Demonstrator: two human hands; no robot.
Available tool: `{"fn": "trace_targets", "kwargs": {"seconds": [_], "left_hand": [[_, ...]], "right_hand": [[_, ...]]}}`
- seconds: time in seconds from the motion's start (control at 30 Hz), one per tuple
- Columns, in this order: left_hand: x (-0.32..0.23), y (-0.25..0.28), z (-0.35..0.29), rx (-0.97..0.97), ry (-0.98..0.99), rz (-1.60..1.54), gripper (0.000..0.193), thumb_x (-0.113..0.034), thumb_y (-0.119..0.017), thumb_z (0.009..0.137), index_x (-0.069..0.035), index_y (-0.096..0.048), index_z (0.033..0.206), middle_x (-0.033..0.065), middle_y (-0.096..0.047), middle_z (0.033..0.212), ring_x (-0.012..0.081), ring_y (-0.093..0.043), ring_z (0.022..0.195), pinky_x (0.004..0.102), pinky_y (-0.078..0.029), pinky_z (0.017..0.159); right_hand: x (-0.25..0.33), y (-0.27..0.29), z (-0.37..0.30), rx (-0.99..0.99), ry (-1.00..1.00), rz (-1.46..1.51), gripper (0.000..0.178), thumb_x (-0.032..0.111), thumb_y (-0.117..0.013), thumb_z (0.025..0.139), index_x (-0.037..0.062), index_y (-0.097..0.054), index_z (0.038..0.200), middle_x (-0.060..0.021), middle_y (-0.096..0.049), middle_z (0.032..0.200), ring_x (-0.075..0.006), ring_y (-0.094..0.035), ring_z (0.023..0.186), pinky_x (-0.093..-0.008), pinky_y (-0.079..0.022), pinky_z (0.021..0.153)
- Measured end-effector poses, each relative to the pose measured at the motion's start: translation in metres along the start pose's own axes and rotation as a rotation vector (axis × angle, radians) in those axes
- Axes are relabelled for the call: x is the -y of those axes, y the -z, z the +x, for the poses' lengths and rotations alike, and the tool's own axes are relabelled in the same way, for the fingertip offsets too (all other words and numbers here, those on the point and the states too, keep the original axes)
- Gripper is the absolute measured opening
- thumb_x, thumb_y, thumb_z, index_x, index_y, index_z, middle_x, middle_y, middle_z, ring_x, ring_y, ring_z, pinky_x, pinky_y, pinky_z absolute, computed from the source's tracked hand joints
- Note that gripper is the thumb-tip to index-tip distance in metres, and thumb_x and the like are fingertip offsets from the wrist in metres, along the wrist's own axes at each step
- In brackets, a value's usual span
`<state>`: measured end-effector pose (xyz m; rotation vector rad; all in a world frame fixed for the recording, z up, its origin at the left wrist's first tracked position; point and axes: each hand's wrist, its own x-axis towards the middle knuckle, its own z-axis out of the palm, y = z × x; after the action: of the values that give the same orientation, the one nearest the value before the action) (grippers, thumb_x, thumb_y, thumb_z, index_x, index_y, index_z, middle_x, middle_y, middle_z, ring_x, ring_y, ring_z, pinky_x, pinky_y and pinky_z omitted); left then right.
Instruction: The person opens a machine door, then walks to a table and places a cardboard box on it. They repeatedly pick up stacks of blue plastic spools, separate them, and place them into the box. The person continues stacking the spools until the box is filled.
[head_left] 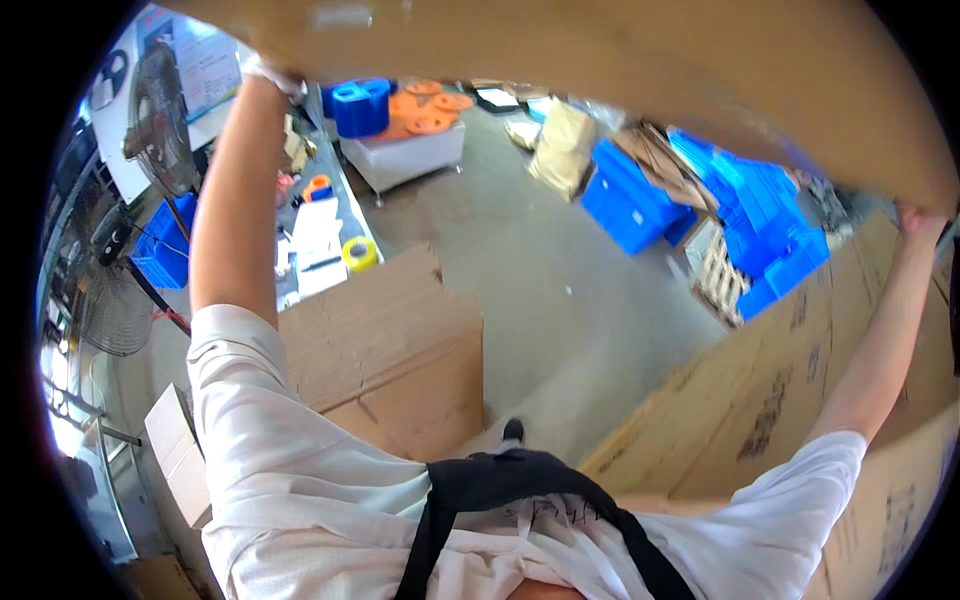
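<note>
A large brown cardboard box (pixel 600 60) is raised high in front of me, spanning the top of the view and slightly blurred. At its left lower edge is my left hand (pixel 275 75), with white material around it; its fingers are mostly hidden. My right hand (pixel 922 218) grips the box's lower right corner, fingers closed on the edge. Both arms stretch up and apart. Whether anything is inside the box does not show.
A closed carton (pixel 390 350) stands front left beside a worktable holding yellow tape (pixel 359 253). Stacked cartons (pixel 780 400) rise on my right. Further off are blue crates (pixel 630 205), a tan sack (pixel 563 148) and a blue part (pixel 361 107). Standing fans (pixel 160 120) are far left.
</note>
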<state>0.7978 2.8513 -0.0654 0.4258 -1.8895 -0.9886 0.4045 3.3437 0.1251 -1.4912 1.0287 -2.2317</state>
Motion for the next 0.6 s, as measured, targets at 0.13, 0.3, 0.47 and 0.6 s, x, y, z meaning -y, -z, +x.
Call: {"fn": "trace_targets", "kwargs": {"seconds": [0.13, 0.3, 0.47, 0.6], "left_hand": [[0.059, -0.031, 0.048, -0.108, 0.091, 0.003, 0.047, -0.033, -0.040, 0.099, -0.005, -0.042, 0.136, 0.0135, -0.049, 0.134, 0.0243, -0.051, 0.119, 0.0354, -0.043, 0.097], [0.148, -0.058, 0.111, -0.191, 0.219, 0.000, 0.046, -0.034, -0.041, 0.099, -0.005, -0.043, 0.135, 0.0132, -0.049, 0.133, 0.0241, -0.051, 0.119, 0.0353, -0.043, 0.097], [0.232, -0.056, 0.158, -0.265, 0.314, 0.038, 0.046, -0.034, -0.041, 0.098, -0.006, -0.043, 0.135, 0.0129, -0.050, 0.132, 0.0240, -0.051, 0.118, 0.0351, -0.042, 0.097], [0.334, -0.043, 0.197, -0.300, 0.360, 0.021, 0.046, -0.034, -0.041, 0.098, -0.006, -0.044, 0.134, 0.0127, -0.050, 0.131, 0.0238, -0.051, 0.118, 0.0350, -0.042, 0.096]], "right_hand": [[-0.096, 0.094, 0.022, 0.113, -0.172, -0.023, 0.059, 0.050, -0.042, 0.096, 0.0036, -0.048, 0.133, -0.0117, -0.054, 0.130, -0.0249, -0.053, 0.116, -0.0370, -0.043, 0.097], [-0.262, 0.201, 0.078, 0.056, -0.426, 0.035, 0.056, 0.042, -0.050, 0.094, 0.0052, -0.044, 0.136, -0.0106, -0.054, 0.131, -0.0236, -0.054, 0.117, -0.0352, -0.044, 0.096], [-0.408, 0.191, 0.137, 0.162, -0.350, -0.052, 0.079, 0.030, -0.067, 0.083, 0.0116, -0.026, 0.147, -0.0069, -0.037, 0.146, -0.0256, -0.038, 0.132, -0.0378, -0.035, 0.106], [-0.520, 0.204, 0.190, 0.214, -0.440, -0.106, 0.078, 0.023, -0.066, 0.084, 0.0119, -0.023, 0.148, -0.0069, -0.035, 0.147, -0.0272, -0.036, 0.133, -0.0408, -0.033, 0.107]]}}
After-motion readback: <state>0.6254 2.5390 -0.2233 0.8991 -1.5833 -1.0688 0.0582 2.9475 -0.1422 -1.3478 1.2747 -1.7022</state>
